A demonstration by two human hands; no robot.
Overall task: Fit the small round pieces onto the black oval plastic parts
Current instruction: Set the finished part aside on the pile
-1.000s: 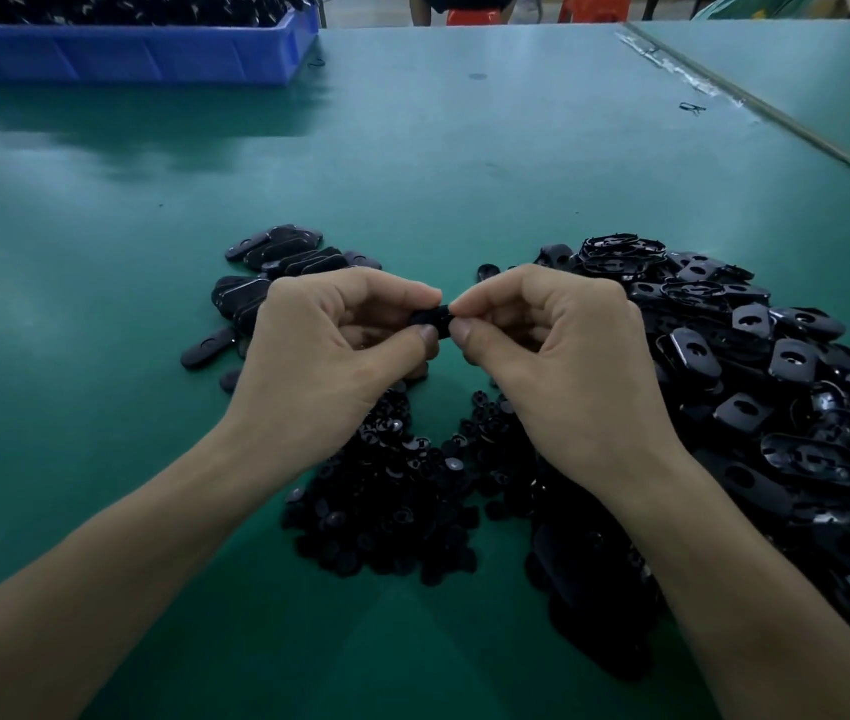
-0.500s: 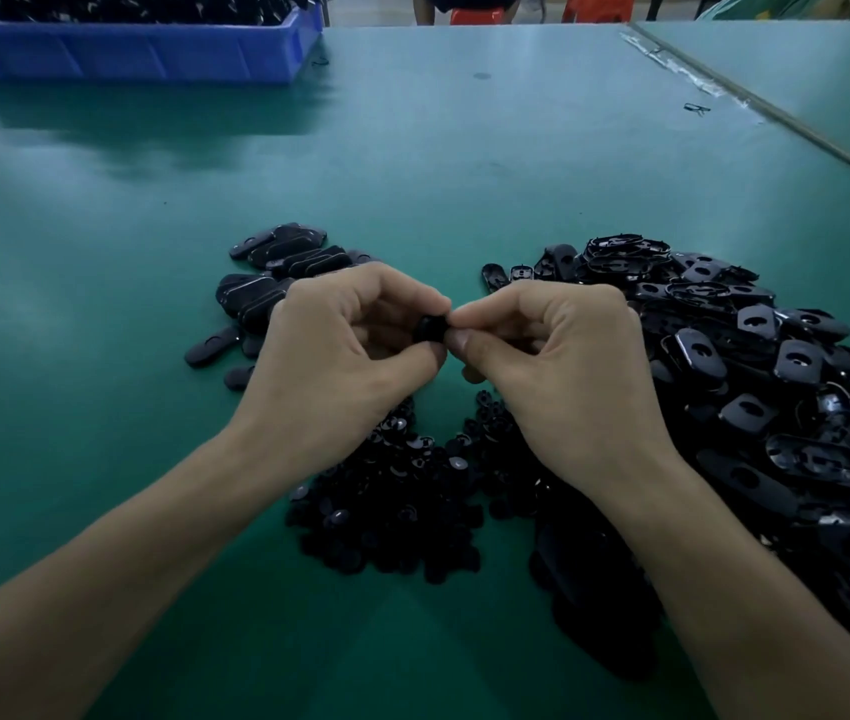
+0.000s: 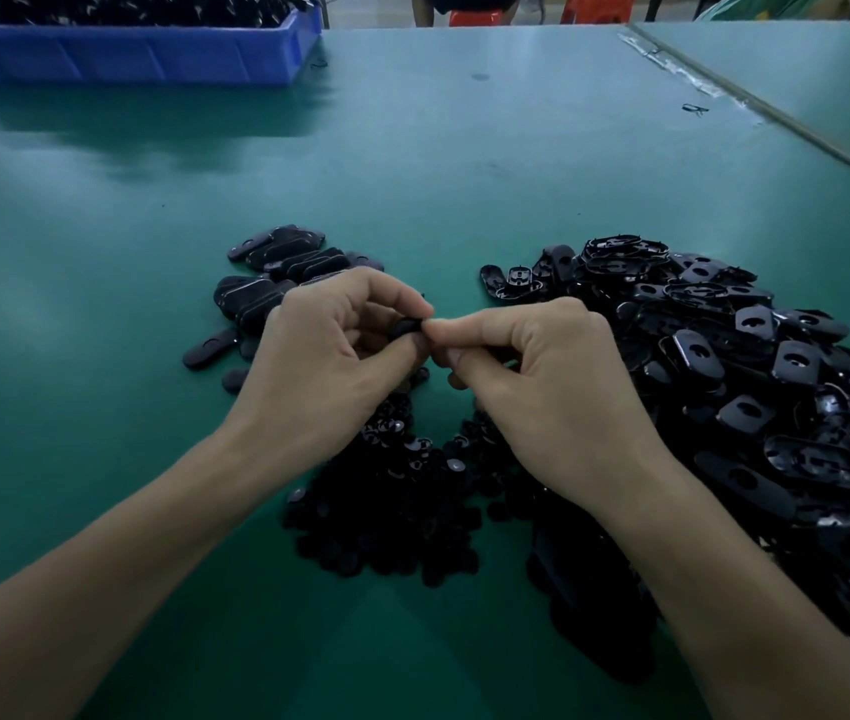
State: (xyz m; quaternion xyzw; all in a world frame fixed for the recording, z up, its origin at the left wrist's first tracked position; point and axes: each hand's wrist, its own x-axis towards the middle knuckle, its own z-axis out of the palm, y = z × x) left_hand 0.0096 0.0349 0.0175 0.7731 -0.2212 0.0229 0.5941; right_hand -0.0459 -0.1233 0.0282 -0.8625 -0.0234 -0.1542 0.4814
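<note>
Far left: blue bin (image 3: 142,59) on the green bench (image 3: 101,304), loaded with black parts, type unreadable from here.

Left of centre: cluster of oval parts (image 3: 277,267), flat on the bench, overlapping, a few strays at its near-left edge.

Left hand (image 3: 329,371): raised over the bench just right of that cluster, fingers curled, thumb and forefinger pinching a small black part (image 3: 405,327). The part is mostly covered by fingertips, so I cannot tell if it's a round piece, an oval, or both mated.

Centre, near side, under and between the wrists: pile of round pieces (image 3: 392,511), small black discs, some showing a pale spot on top. The pile lies on the bench, with neither hand touching it.

Right hand (image 3: 547,387): fingers curled, thumb and forefinger tips meeting the left hand's fingertips and gripping the same small black part from the right.

Right: heap of oval parts (image 3: 750,381), big and loose, mixed orientation. Some lie open side up showing ribs, others show a keyhole-shaped cutout. The heap runs from mid-bench down past the right forearm.

Far right: a seam (image 3: 776,111) runs diagonally across the bench. One tiny black scrap (image 3: 694,109) lies beside it.
</note>
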